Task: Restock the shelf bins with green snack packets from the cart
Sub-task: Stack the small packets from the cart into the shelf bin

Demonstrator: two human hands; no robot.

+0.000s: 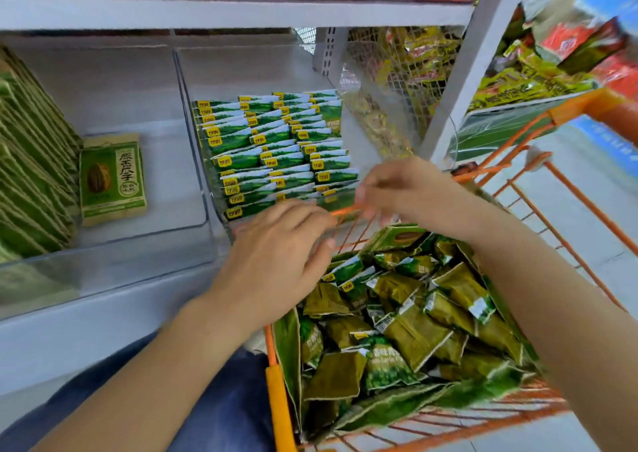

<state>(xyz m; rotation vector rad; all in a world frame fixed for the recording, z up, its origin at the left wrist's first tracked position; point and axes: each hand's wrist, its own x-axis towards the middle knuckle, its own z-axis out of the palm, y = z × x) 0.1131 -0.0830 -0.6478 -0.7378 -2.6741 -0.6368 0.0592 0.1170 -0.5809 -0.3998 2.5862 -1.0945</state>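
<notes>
Shelf bin [207,189]: rows of upright green snack packets [276,154]. Orange cart [276,389]: loose packets heaped. Left hand [276,261] spread, empty; right hand [397,189] blurred, grip indeterminable.

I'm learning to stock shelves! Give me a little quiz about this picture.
1. True or false: the left hand holds a packet.
2. Where do the loose green packets lie? A) orange cart B) floor C) top shelf
3. Fill in: the packets in the clear bin stand in neat ____.

Key: 1 false, its fingers are spread over the orange cart and hold nothing. 2 A. 3 rows. The right hand is too blurred to judge.
</notes>
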